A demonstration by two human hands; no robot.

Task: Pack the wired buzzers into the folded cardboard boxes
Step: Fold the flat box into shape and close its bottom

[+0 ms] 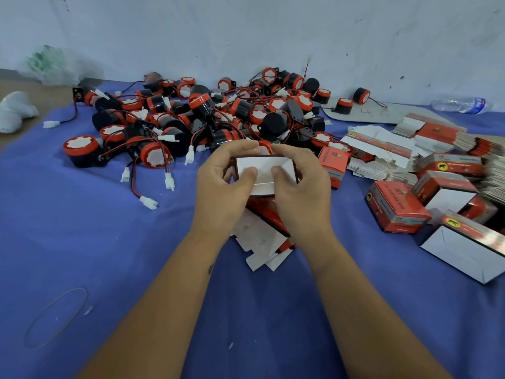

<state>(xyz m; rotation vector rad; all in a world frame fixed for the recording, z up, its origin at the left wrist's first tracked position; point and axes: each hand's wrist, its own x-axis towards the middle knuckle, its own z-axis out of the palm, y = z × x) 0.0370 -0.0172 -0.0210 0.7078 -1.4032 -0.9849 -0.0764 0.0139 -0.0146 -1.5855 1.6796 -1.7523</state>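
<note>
Nearest the camera, a thin rubber band (56, 318) lies on the blue cloth-covered surface (114, 242). Above a small stack of flat unfolded cartons (262, 242), both hands hold one cardboard box (266, 175) in the air, its white flaps facing up. The left hand (218, 192) wraps its fingers (240, 149) over the far edge and presses its thumb on a flap; the right hand (300, 187) mirrors it, so both grip the box closely with nothing loose.

The step looks like closing the end flaps. To do it well, I would keep both thumbs pressing evenly, tuck the flap fully into the slot, and make sure no wire or white connector is pinched in the seam. Whether a buzzer is already inside cannot be told.

To the right lie finished red boxes (396, 212) and, beyond them, sheaves of flat cartons (382, 149). Beyond the hands sits the pile of wired buzzers (196, 119): black round bodies with red rims, white centres, and red-black leads ending in white plugs. A clear water bottle (461, 104) lies against the wall.
</note>
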